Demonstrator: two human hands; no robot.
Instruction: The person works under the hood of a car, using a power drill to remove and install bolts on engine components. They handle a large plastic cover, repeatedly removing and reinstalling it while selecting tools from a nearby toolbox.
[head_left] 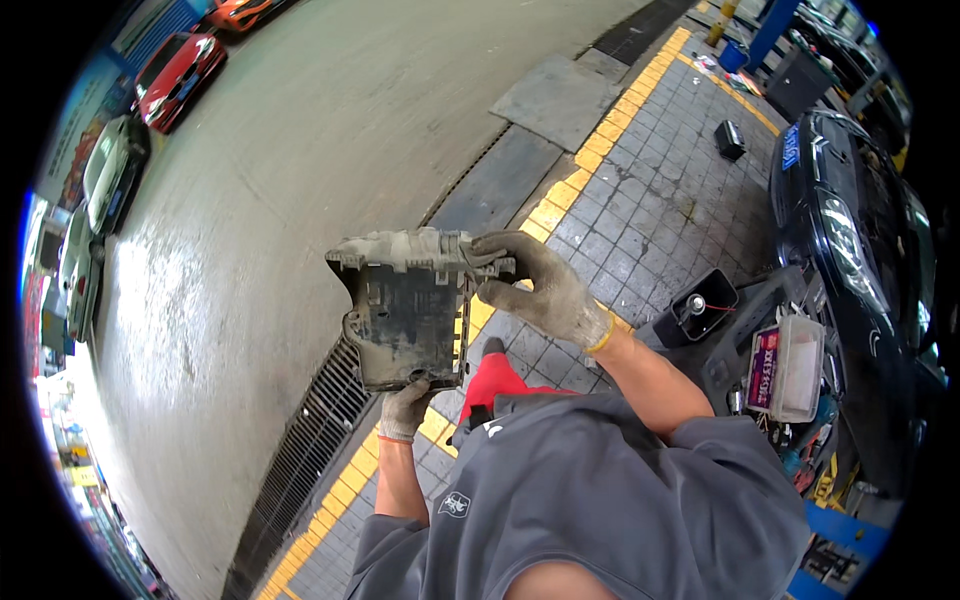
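Held item: a dirty black plastic housing point(408, 312), boxy and open-faced, raised in front of my chest above the yellow floor line point(560, 196).
Left hand point(404, 408): in a grey work glove, closed on the housing's near bottom edge.
Right hand point(545, 290): gloved too, fingers curled over the housing's far right top corner, gripping it.
Below: a long metal drain grate point(310, 440) left of the yellow line, grey paving tiles to the right.
Right side: a dark car point(850, 250) and, near it, a clear plastic box point(795, 365) on a cluttered tool cart.
Far left: parked cars, one red point(178, 72).
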